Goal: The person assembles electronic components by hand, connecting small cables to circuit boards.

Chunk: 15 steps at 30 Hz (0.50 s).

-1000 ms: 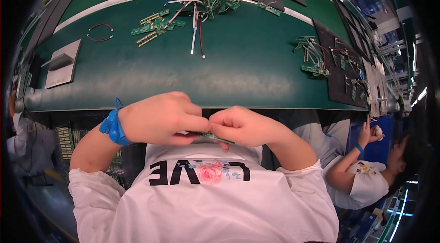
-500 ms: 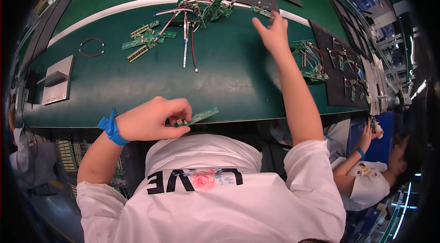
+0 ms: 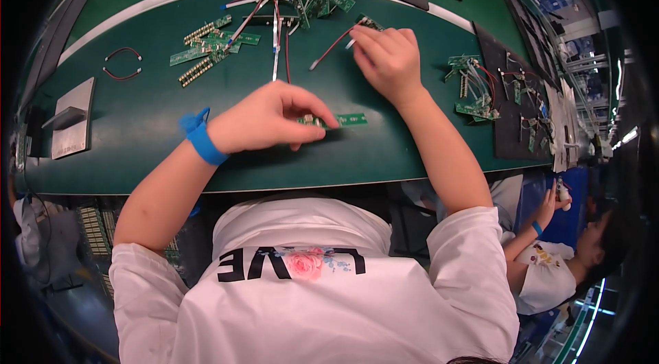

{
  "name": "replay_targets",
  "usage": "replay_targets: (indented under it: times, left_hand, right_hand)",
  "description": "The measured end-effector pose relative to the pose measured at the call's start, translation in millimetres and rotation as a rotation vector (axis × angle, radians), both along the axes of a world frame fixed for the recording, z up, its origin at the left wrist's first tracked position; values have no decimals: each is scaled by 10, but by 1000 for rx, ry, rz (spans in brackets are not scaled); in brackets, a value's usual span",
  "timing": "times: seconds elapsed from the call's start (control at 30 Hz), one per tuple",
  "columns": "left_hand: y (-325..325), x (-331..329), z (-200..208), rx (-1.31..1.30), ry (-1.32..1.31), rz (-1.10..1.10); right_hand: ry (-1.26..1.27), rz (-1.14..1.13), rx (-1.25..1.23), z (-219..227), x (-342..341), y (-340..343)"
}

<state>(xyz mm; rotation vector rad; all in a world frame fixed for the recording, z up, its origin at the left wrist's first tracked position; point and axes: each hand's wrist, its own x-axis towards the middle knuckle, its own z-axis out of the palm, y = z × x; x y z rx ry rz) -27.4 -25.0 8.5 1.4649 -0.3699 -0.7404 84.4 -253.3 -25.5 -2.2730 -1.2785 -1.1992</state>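
Note:
Over the near middle of the table, my left hand (image 3: 274,117) is closed on a narrow green circuit board (image 3: 353,119), whose right end sticks out past the fingertips. Farther off and to the right, my right hand (image 3: 391,65) pinches a small circuit board (image 3: 371,22) with wires. A red wire (image 3: 331,47) trails from it toward the left, and a short white cable end shows beside the fingers. The fingers hide part of both boards.
A pile of boards and cables (image 3: 319,0) lies at the back, with more boards (image 3: 216,48) left of it. A wire pair (image 3: 122,63) and a metal block (image 3: 74,117) sit at far left. Wired boards (image 3: 473,89) lie right, near a dark mat (image 3: 511,137). A co-worker sits at right.
My right hand has closed on the small wired board and drawn it left and nearer. My left hand has moved forward and right over the table, carrying the narrow board.

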Motion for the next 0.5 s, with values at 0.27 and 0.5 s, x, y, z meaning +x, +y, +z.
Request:
replay_targets:
  times: [0.27, 0.5]
  left_hand:
    - [110, 148, -86, -128, 269, 126]
    - [122, 149, -183, -165, 334, 177]
  right_hand:
    - [-39, 126, -80, 11, -382, 250]
    - [40, 233, -100, -13, -403, 299]
